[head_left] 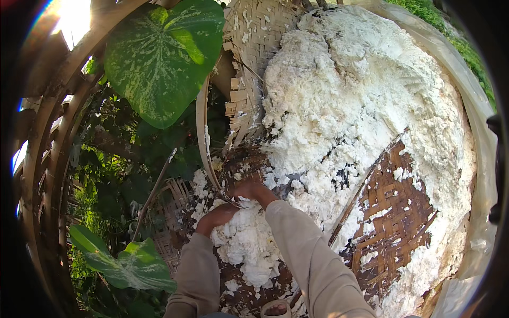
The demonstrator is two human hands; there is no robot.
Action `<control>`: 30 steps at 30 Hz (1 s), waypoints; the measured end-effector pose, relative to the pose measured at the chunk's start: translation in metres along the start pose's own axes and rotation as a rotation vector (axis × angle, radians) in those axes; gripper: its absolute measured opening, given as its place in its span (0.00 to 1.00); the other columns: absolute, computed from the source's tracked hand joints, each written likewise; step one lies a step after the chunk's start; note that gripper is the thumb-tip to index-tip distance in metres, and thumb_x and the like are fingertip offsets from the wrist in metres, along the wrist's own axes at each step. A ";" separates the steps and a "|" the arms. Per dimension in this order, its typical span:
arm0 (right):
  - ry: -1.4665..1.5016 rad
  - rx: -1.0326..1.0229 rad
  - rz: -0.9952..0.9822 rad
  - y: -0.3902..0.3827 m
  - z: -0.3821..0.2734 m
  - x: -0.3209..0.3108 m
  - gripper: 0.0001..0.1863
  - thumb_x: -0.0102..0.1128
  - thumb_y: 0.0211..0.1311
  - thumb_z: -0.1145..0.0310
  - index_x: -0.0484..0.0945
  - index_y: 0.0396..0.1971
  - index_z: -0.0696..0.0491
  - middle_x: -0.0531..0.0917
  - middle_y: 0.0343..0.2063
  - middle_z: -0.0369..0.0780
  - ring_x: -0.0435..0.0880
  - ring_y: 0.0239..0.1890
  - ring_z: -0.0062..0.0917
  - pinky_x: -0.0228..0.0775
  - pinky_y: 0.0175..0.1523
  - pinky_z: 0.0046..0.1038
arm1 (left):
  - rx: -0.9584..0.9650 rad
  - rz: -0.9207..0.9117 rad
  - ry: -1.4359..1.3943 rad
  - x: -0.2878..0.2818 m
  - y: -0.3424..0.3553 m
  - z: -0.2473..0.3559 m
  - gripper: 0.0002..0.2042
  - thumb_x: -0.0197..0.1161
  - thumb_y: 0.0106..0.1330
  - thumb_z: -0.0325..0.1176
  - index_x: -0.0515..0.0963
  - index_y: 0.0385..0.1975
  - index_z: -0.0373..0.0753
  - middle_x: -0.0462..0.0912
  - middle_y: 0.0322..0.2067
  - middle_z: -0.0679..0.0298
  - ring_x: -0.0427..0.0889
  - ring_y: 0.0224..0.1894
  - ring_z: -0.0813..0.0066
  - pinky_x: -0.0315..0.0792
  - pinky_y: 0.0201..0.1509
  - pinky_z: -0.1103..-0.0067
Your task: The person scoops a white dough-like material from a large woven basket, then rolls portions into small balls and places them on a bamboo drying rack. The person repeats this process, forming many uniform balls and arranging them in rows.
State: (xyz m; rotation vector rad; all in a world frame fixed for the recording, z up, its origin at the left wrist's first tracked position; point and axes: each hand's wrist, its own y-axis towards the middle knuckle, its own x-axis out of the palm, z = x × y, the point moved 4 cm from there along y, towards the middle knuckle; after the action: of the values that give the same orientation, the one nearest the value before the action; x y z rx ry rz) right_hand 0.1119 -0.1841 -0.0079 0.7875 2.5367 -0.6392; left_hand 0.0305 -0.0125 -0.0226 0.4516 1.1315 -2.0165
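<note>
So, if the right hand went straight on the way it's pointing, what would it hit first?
Likely the curved pale strip just left of the right hand, though depth between them is unclear.

Sleeves, one pair, long, plain beige cloth: left sleeve point(197, 270) at seven o'clock, creased, ending at the wrist; right sleeve point(315, 257) at five o'clock, wrinkled along its length, likewise ending at the wrist. Left hand point(217, 216) and right hand point(254, 192), bare. Sandal point(287, 309), one visible, pale cream, open-toed, rounded edge, at six o'clock, partly cut off
</note>
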 end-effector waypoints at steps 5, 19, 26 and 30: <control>0.240 -0.069 0.307 -0.023 0.015 -0.004 0.23 0.54 0.63 0.48 0.87 0.36 0.53 0.86 0.46 0.54 0.83 0.52 0.49 0.72 0.59 0.41 | -0.062 0.300 -0.020 0.017 -0.074 0.041 0.27 0.48 0.81 0.53 0.75 0.51 0.29 0.80 0.51 0.43 0.76 0.53 0.53 0.69 0.60 0.66; -0.256 -0.107 0.644 -0.150 -0.005 0.049 0.16 0.63 0.63 0.59 0.84 0.46 0.49 0.83 0.51 0.44 0.81 0.53 0.43 0.76 0.59 0.44 | 0.107 0.122 -0.101 0.025 -0.016 0.066 0.23 0.71 0.65 0.35 0.78 0.59 0.38 0.76 0.60 0.48 0.77 0.61 0.49 0.70 0.66 0.63; -0.070 -0.195 0.570 -0.161 -0.004 0.009 0.16 0.63 0.63 0.57 0.85 0.45 0.51 0.84 0.45 0.45 0.80 0.52 0.43 0.74 0.60 0.44 | 0.239 0.213 0.046 0.012 -0.045 0.066 0.18 0.65 0.70 0.37 0.81 0.57 0.38 0.78 0.59 0.46 0.77 0.63 0.51 0.70 0.68 0.65; -0.143 0.157 0.875 -0.170 0.014 -0.002 0.16 0.62 0.66 0.56 0.87 0.42 0.53 0.86 0.43 0.45 0.79 0.53 0.44 0.69 0.59 0.46 | 0.114 0.682 -0.017 -0.070 -0.035 0.013 0.19 0.67 0.64 0.28 0.81 0.57 0.40 0.80 0.57 0.49 0.79 0.59 0.53 0.72 0.64 0.64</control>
State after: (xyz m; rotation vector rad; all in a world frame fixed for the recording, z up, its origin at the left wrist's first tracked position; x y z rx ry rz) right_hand 0.0137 -0.3181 0.0328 1.6757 1.7537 -0.5478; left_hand 0.0500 0.0188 0.0481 0.7590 0.7153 -1.4775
